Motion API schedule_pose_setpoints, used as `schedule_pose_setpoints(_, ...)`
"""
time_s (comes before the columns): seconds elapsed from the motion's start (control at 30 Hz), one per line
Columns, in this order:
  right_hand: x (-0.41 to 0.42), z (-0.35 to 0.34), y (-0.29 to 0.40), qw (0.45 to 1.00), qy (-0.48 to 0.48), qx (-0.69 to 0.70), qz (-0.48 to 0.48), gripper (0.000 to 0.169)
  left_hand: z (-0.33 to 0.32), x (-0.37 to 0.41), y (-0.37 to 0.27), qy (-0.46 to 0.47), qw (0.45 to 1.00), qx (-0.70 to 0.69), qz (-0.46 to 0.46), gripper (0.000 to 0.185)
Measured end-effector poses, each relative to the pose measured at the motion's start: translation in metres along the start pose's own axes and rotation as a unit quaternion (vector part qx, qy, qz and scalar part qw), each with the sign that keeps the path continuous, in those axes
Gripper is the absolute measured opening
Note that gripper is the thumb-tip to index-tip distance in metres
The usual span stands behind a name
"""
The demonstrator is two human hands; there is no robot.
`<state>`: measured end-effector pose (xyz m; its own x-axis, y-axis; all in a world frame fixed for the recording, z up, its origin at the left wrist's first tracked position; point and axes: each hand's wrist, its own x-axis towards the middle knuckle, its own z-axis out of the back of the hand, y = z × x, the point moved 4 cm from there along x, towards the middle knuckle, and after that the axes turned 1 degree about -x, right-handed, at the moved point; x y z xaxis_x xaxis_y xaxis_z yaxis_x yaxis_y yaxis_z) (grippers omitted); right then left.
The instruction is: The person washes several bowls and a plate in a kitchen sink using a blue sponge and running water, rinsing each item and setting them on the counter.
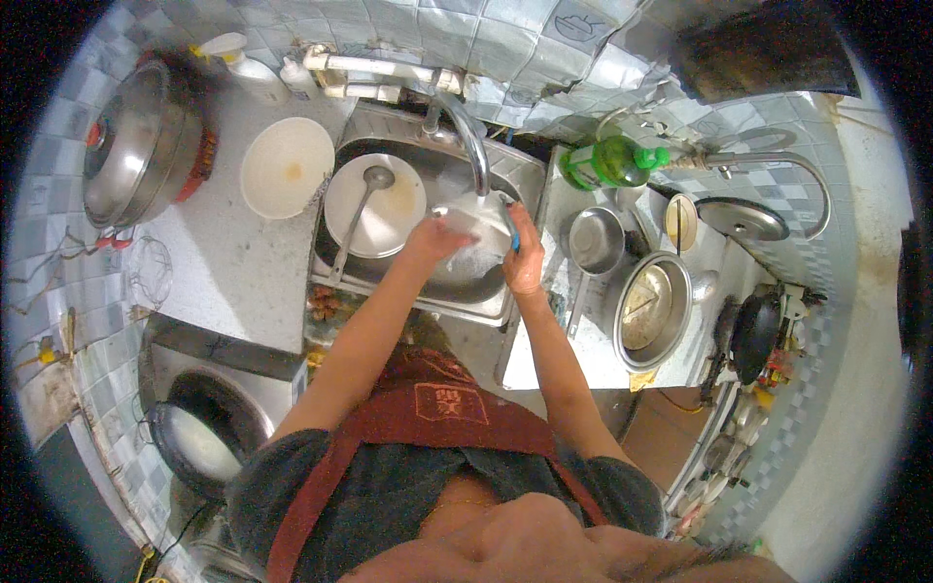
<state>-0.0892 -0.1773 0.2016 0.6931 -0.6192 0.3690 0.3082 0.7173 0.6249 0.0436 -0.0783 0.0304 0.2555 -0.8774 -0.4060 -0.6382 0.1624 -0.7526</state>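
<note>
Over the stainless steel sink [466, 293], my right hand [525, 251] grips the right edge of a pale dish [485, 222], a plate or shallow bowl. A small blue thing [515, 241] shows at that hand's fingers; its kind is unclear. Blurred by motion, my left hand [439, 239] is at the dish's left side, and whether it grips the dish is hard to see. The chrome faucet [477, 149] curves down with its spout just above the dish. In the sink's left part, a metal ladle [358, 211] lies across a large white round dish [404, 191].
Left of the sink stand a cream bowl [288, 167], a lidded steel pot [138, 153] and a spray bottle [251, 76]. On the right are a green bottle [609, 162], a small saucepan [596, 239], a steel basin [652, 310] and a pot lid [743, 218].
</note>
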Motion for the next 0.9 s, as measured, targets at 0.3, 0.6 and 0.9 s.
schedule_pose_setpoints(0.3, -0.036, -0.009, 0.017, 0.987, 0.127, -0.028, 0.091, 0.070, -0.055, -0.049, -0.080, -0.203, 0.797, -0.568, 0.027, 0.038)
schedule_pose_setpoints(0.6, 0.020, -0.062, 0.046, 0.954, 0.268, -0.126, -0.054, 0.048, -0.039, -0.053, -0.012, -0.030, 0.949, -0.315, 0.010, 0.041)
schedule_pose_setpoints(0.9, -0.026, -0.083, -0.105, 0.685, 0.029, 0.448, -0.573, 0.047, -0.036, -0.065, -0.040, -0.061, 0.930, -0.361, -0.019, 0.048)
